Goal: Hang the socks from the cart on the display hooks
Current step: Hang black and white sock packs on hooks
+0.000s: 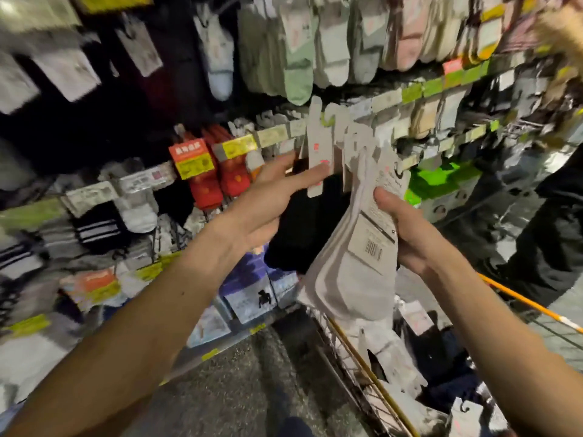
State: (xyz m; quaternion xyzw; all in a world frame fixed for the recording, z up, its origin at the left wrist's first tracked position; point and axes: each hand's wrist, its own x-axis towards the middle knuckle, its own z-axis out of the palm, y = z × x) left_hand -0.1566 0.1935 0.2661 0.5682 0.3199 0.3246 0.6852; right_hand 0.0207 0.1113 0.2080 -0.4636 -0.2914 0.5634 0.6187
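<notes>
Gripping pale sock pack [353, 272] in right hand [410, 234], touching hanging card tags [318, 152] with straight-fingered left hand [271, 200], above wire cart [356, 354]

A speckled grey floor [252, 383] runs along the foot of a shop display. Low on the shelving stand blue-purple boxes [252, 279], one printed with a small black animal shape. Small yellow price labels [209, 354] dot the shelf edge. Bright green packs [441, 181] glow to the right. At the far right stands a person in dark clothes [549, 228], blurred.
</notes>
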